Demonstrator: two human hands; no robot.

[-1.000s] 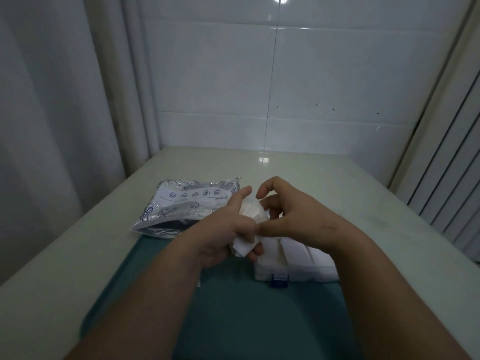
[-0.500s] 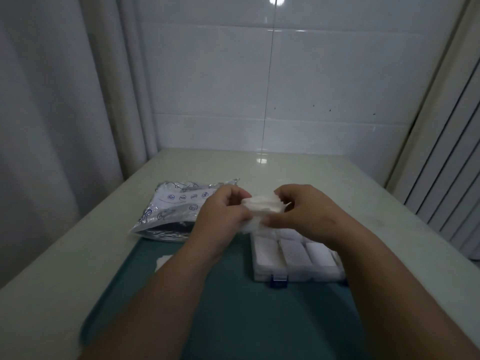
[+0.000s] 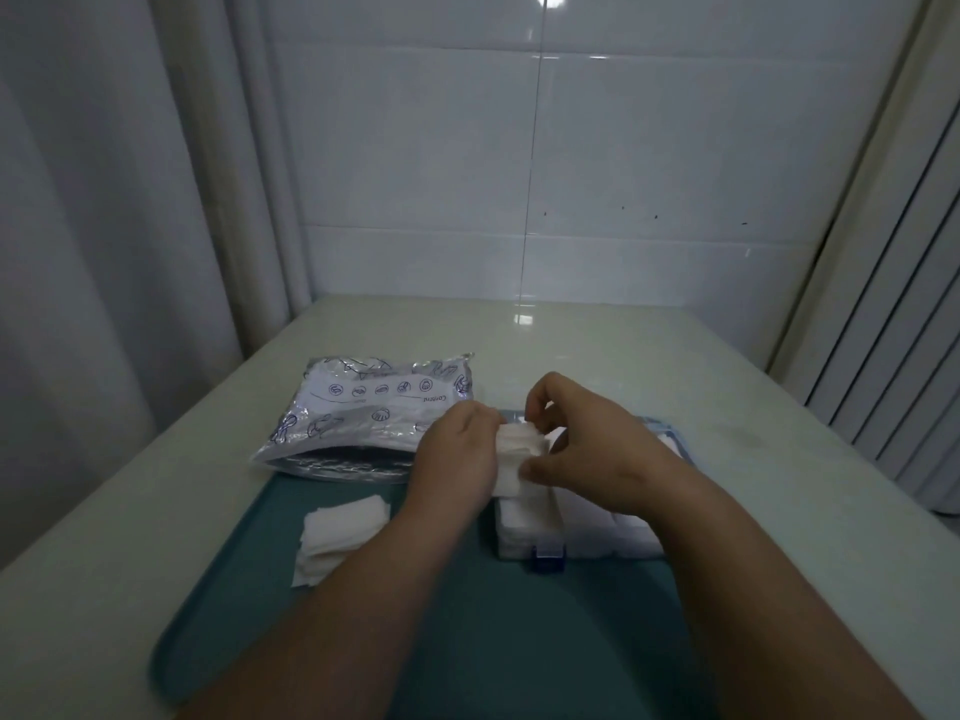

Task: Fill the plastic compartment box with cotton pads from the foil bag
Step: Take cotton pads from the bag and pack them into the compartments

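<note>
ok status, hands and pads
Left hand and right hand both grip a stack of pads over the box. Front compartments look filled. Loose pile of pads left of it, nothing blocking.

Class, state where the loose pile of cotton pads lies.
In the head view, the loose pile lies on the teal mat, left of the left forearm, nearer than the foil bag.

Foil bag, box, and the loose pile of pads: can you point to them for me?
Foil bag (image 3: pixel 363 413): head view, printed top face.
Box (image 3: pixel 602 547): head view, front wall.
Pad pile (image 3: pixel 337 532): head view, top pad.
</note>
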